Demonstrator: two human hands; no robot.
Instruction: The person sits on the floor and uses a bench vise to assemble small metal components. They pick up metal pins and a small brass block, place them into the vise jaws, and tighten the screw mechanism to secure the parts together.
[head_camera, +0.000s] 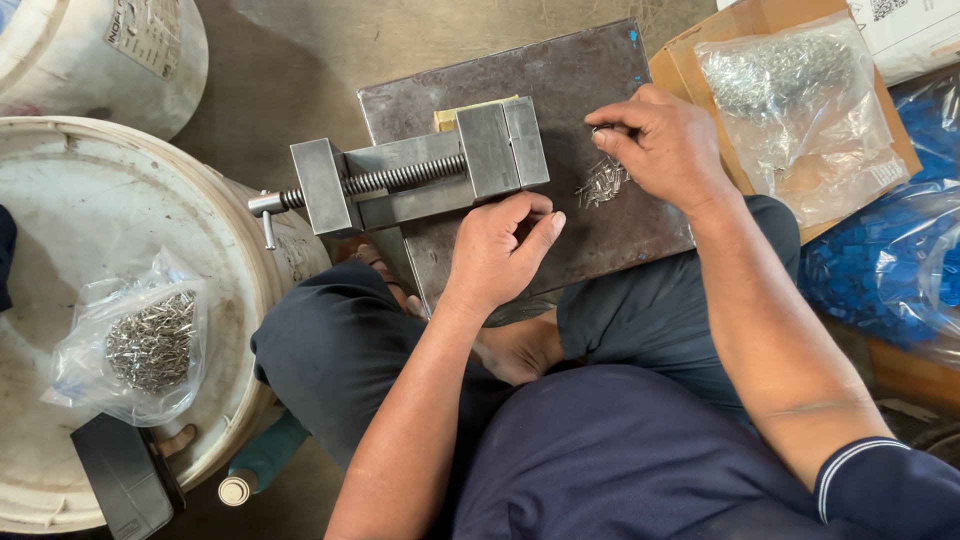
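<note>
We're pinching a small metal pin (598, 131) between thumb and forefinger of the right hand (665, 150), fingers closed on it, just above the dark steel plate (590, 70) lying across our lap. A loose pile of pins (601, 184) is sitting on the plate right under that hand, just beside the fingertips.

Left hand (500, 250) is resting at the near edge of the plate, fingers curled in toward the palm with the thumb lying along them; we can't tell if it's holding anything. It's touching or nearly touching the near side of the small grey vise (420, 175), which is sitting on the plate's left part, screw and handle sticking out past the plate edge to the left. A yellowish block (447, 118) is showing behind the vise jaw.

Further out: a clear bag of pins (790, 100) is lying in an open cardboard box (690, 60) to the right of the plate, with bags of blue parts (890, 270) beside it. On the left, another bag of pins (140, 345) is sitting on a white bucket lid (60, 230), a dark box (125, 480) at its near rim.
</note>
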